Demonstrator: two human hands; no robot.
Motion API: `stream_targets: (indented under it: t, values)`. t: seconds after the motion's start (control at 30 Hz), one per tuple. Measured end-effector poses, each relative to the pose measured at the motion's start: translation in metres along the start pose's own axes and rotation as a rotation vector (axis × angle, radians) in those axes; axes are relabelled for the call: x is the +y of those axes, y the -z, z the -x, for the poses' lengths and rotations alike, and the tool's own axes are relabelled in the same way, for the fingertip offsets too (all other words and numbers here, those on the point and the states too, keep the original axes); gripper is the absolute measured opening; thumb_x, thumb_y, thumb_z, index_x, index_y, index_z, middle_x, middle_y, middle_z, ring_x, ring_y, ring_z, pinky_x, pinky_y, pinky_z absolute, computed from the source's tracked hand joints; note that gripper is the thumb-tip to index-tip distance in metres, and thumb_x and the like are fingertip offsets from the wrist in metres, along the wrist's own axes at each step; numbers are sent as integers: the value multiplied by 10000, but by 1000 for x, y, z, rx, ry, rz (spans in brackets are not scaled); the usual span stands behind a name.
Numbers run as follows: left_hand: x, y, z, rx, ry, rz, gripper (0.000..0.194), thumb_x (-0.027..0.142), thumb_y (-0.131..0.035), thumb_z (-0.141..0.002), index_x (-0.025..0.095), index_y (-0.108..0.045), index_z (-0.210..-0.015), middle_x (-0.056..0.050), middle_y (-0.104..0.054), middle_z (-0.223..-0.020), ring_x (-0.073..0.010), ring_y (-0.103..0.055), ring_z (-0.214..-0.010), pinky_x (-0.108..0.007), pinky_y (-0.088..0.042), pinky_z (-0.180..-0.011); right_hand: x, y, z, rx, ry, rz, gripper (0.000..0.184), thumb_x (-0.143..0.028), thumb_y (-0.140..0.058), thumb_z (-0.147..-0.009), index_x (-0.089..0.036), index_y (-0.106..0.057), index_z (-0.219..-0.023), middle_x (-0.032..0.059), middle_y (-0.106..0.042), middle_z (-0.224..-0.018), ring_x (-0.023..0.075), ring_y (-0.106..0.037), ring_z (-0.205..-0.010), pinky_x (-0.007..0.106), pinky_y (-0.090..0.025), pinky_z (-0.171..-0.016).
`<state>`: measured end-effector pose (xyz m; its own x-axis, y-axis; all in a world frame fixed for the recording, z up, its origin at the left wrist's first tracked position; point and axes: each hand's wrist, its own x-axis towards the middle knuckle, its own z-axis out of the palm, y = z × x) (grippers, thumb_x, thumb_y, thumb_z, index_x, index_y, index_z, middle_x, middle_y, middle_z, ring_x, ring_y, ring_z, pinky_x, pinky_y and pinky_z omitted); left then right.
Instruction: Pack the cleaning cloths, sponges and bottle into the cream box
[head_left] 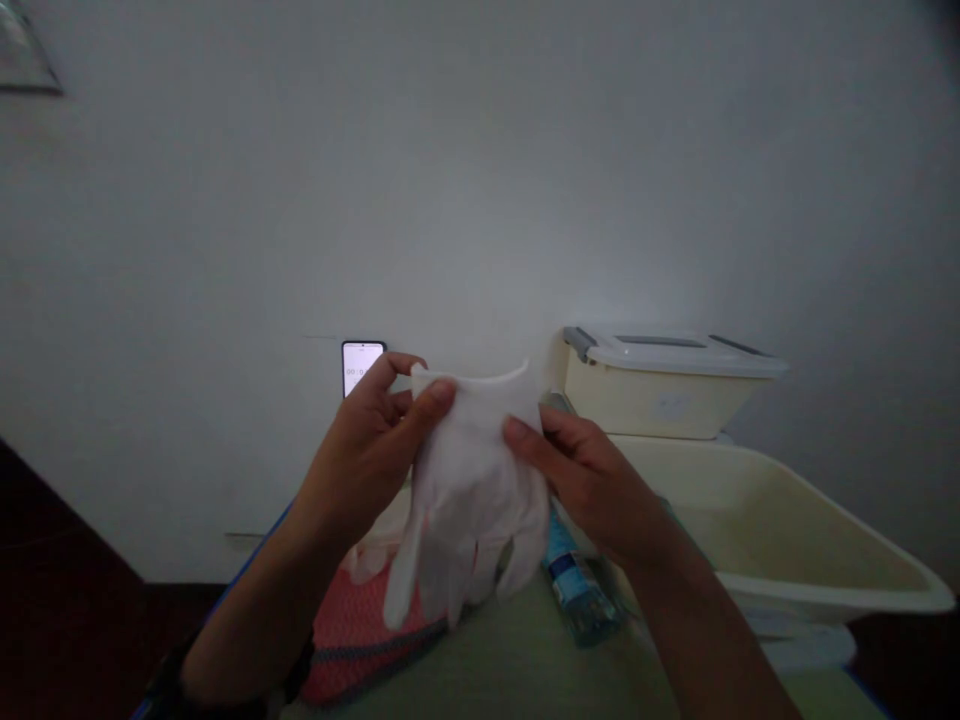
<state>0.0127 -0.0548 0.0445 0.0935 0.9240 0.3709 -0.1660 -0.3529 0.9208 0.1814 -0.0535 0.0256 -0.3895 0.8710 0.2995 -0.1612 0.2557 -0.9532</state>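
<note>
My left hand (371,445) and my right hand (592,475) hold up a white glove (469,490) between them, above the table. The left thumb and fingers pinch the glove's cuff at its upper left. The right fingers grip the cuff's right side. The glove's fingers hang down toward the table. A second white glove (367,560) seems to lie under my left wrist, partly hidden.
A pale table (525,660) carries a red patterned cloth (360,630), a clear water bottle (577,590) lying down, and a large cream tub (787,540). A lidded cream box (667,380) stands behind the tub. A lit phone (361,362) leans on the white wall.
</note>
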Motion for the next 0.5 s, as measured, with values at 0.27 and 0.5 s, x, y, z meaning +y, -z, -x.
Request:
stream_targets:
  t: [0.27, 0.5]
  values:
    - [-3, -10, 1, 87, 51, 25, 252, 367, -615, -795, 216, -450, -911, 70, -566, -532, -89, -530, -392, -168, -449, -382, 4, -8, -1, 197, 108, 150, 219, -427, -464, -890, -231, -557, -917, -34, -506, -691, 104, -476, -627, 199, -398, -533]
    - [-8, -1, -4, -52, 125, 90, 249, 345, -641, -773, 184, -507, -908, 15, -646, -694, -109, -608, -519, -202, -502, -488, 5, -3, -2, 88, 35, 103, 253, -430, -522, -851, -208, -537, -972, 5, -591, -799, 138, -560, -702, 244, -468, -610]
